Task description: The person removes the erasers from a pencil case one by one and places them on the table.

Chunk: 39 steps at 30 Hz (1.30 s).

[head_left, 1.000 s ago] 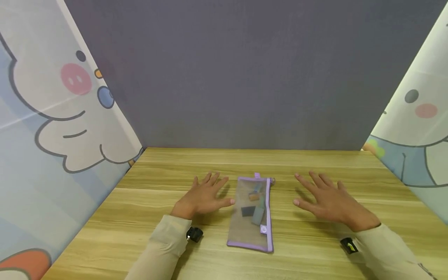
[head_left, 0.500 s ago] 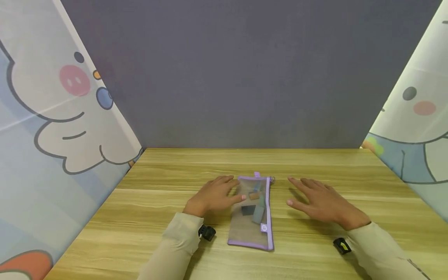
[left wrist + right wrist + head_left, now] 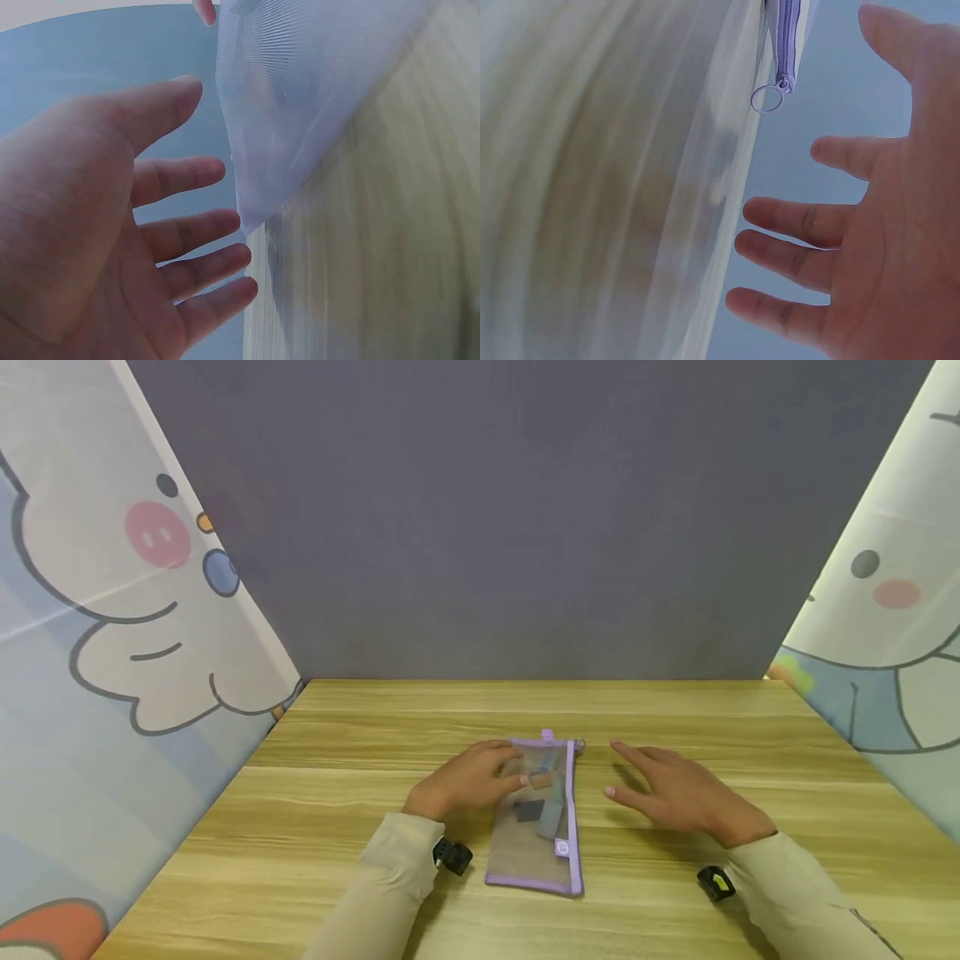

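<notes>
A see-through mesh zipper pouch (image 3: 517, 856) with purple edging lies flat on the wooden table. Through its mesh show several small pieces: an orange-brown one (image 3: 541, 780), a dark one (image 3: 528, 811) and a grey-blue one (image 3: 551, 819). My left hand (image 3: 468, 779) is at the pouch's left edge, its thumb and fingers overlapping the mesh in the head view and relaxed. To the right, apart from the pouch, my right hand (image 3: 678, 793) hovers with fingers extended and palm turned inward. The purple zipper (image 3: 786, 37) ends in a ring pull near that hand in the right wrist view.
The wooden tabletop (image 3: 337, 827) runs back to a dark grey panel (image 3: 525, 527). Cartoon-printed sheets (image 3: 82, 585) stand along both sides. A small black wrist camera (image 3: 453, 856) sits under the left wrist, another (image 3: 716, 883) under the right.
My left hand has moved right, from beside the pouch to over its left edge. My right hand has shifted slightly left, toward the pouch. The pouch has stayed in place.
</notes>
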Tool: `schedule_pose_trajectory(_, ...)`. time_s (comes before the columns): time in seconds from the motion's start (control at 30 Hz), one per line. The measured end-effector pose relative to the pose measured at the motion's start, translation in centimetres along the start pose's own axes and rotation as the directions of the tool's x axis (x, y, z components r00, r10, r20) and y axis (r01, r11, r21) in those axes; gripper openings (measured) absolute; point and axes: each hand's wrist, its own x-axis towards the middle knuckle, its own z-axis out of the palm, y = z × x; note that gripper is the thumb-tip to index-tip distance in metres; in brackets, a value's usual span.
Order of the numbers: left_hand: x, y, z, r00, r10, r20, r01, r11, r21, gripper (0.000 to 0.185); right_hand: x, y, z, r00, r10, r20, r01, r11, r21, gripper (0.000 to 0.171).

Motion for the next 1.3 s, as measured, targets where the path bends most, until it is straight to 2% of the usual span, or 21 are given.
schedule_pose_trajectory(0.27,0.9,0.4,0.3,1.0,0.015,0.009,-0.015,1.0,-0.022,0.053,0.8,-0.3,0.1,0.999,0.039,0.027,-0.04,0.999,0.026,0.076)
schedule_pose_trajectory(0.43,0.7,0.2,0.3,1.0,-0.017,-0.007,0.017,0.999,-0.029,0.051,1.5,-0.6,0.3,0.998,0.045,0.045,-0.047,0.998,0.042,0.076)
schedule_pose_trajectory(0.53,0.6,0.2,0.4,1.0,-0.013,-0.019,0.012,0.999,-0.042,0.053,2.0,-0.6,0.3,0.998,0.043,0.05,-0.045,0.998,0.046,0.075)
schedule_pose_trajectory(0.87,0.8,0.1,0.9,0.997,0.069,0.029,-0.068,0.997,-0.028,0.061,3.1,0.3,0.5,0.996,0.053,0.07,-0.06,0.993,0.099,0.06)
schedule_pose_trajectory(1.07,0.9,0.8,0.9,0.998,0.054,0.045,-0.054,0.999,0.001,0.063,4.0,0.5,0.4,0.997,0.025,0.07,-0.034,0.989,0.143,0.049)
schedule_pose_trajectory(1.2,0.9,1.1,0.9,0.999,0.015,0.046,-0.016,1.0,0.013,0.068,4.7,0.5,0.4,0.996,0.033,0.088,-0.049,0.983,0.177,0.049)
schedule_pose_trajectory(1.3,0.9,1.1,1.1,0.999,0.011,0.039,-0.011,1.0,0.012,0.073,5.2,0.4,0.6,0.994,0.05,0.102,-0.068,0.979,0.19,0.049)
